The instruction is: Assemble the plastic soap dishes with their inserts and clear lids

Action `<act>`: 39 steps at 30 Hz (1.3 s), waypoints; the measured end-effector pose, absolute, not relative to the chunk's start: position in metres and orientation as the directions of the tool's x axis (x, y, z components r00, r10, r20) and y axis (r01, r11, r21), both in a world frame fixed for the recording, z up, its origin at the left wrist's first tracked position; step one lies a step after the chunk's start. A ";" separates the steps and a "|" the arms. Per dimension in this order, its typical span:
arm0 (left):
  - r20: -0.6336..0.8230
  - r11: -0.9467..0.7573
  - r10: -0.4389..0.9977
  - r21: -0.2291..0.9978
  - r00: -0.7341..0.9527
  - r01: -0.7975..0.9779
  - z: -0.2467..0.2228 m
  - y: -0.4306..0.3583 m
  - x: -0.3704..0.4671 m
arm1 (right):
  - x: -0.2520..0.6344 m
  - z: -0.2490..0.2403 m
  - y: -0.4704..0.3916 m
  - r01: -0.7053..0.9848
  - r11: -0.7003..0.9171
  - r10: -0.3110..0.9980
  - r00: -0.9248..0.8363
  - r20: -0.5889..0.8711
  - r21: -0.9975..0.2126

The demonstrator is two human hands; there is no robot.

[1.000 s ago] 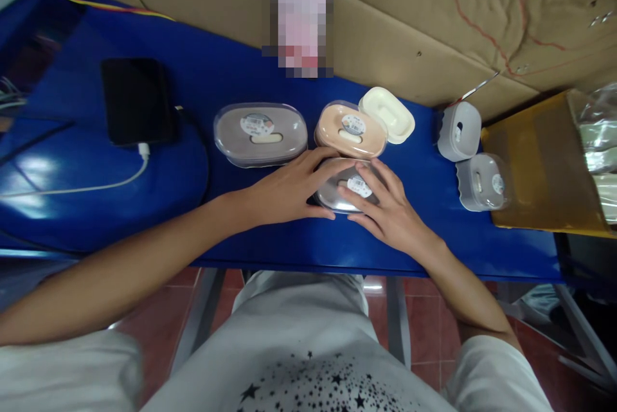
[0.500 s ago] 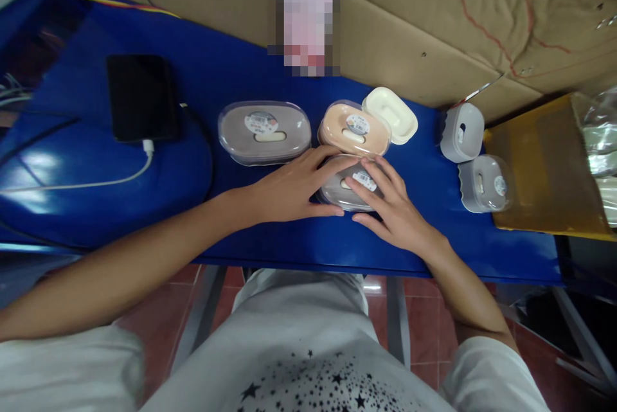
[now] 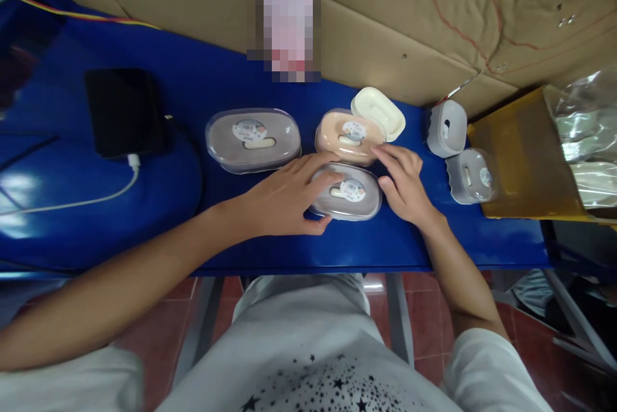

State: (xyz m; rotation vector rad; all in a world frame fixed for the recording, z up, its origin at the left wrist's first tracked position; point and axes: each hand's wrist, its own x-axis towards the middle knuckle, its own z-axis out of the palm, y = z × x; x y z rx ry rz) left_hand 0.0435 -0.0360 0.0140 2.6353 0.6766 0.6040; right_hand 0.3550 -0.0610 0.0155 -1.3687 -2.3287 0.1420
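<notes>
A small grey oval container [image 3: 354,206] with a clear lid and a round label lies on the blue table before me. My left hand [image 3: 284,197] is around its left end, the thumb at the near edge and the fingers over the lid. At the right end is my right hand [image 3: 405,184], fingers and thumb apart. Its thumb is beside the grey container, and its fingertips reach the right end of a peach oval container [image 3: 332,139], also clear-lidded. A cream oval dish [image 3: 388,110] sits behind that one. To the left lies a larger grey-lilac lidded container [image 3: 226,142].
Two small grey cups [image 3: 457,129] [image 3: 456,187] stand at the right, beside a cardboard box [image 3: 515,168] holding plastic-wrapped items. A black device [image 3: 123,110] with a white cable lies at the left. Cardboard [image 3: 366,45] lines the back edge.
My right hand has drawn back from the grey container's lid to its right end, uncovering the label. The left hand stays at the left end. The whole view has shifted slightly.
</notes>
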 end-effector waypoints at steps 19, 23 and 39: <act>0.417 -0.737 0.653 0.160 0.632 0.657 0.014 -0.029 0.060 | 0.408 0.048 -0.061 0.796 0.387 0.917 -0.282 0.281 -0.464; 0.355 -0.696 0.691 0.095 0.629 0.712 0.022 -0.022 0.067 | 0.416 0.055 -0.067 0.783 0.379 0.925 -0.306 0.225 -0.493; 0.191 -0.805 0.560 -0.104 0.806 0.584 0.035 0.062 0.212 | 0.456 0.025 -0.032 0.993 -0.109 0.969 0.117 0.215 -0.052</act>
